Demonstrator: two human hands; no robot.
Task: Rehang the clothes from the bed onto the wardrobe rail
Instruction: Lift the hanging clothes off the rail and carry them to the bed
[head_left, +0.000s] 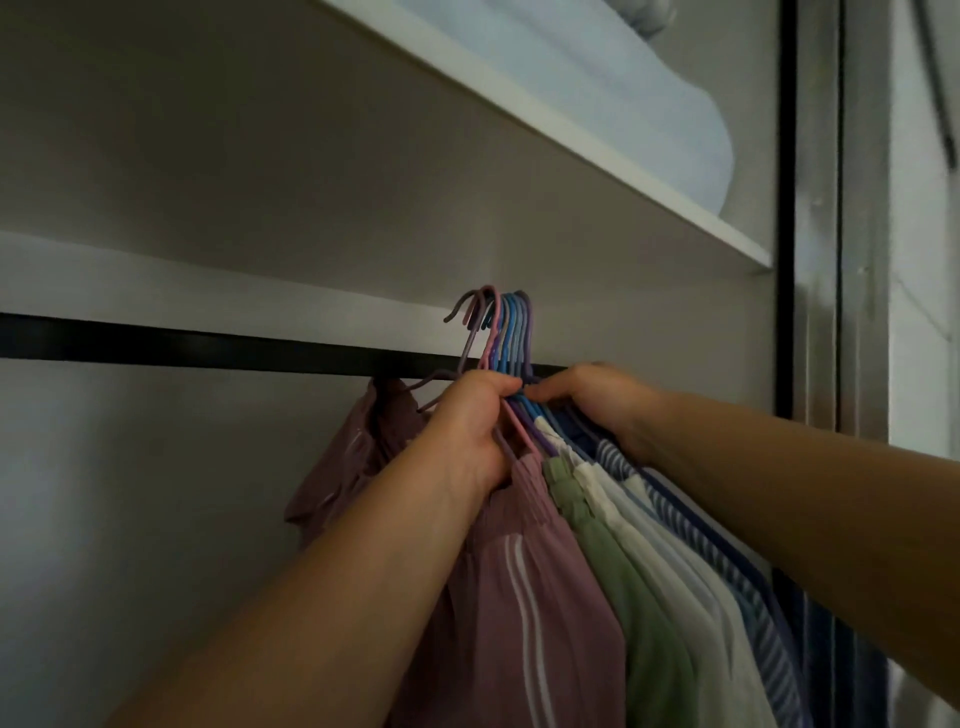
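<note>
Dim, flat lighting throughout; slightly soft and grainy overall. Brighter, cooler light coming in from the right, catching the white wardrobe shelf edge (597, 150) and the pale blue folded bedding (649, 119). Deepening shadow toward the lower left wall. Straight lines bowing near the edges from wide-angle distortion.

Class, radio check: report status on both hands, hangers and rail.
Left hand gripping bunched hangers. Right hand holding their necks. Hooks above rail, seating unclear. Nothing blocking.
</note>
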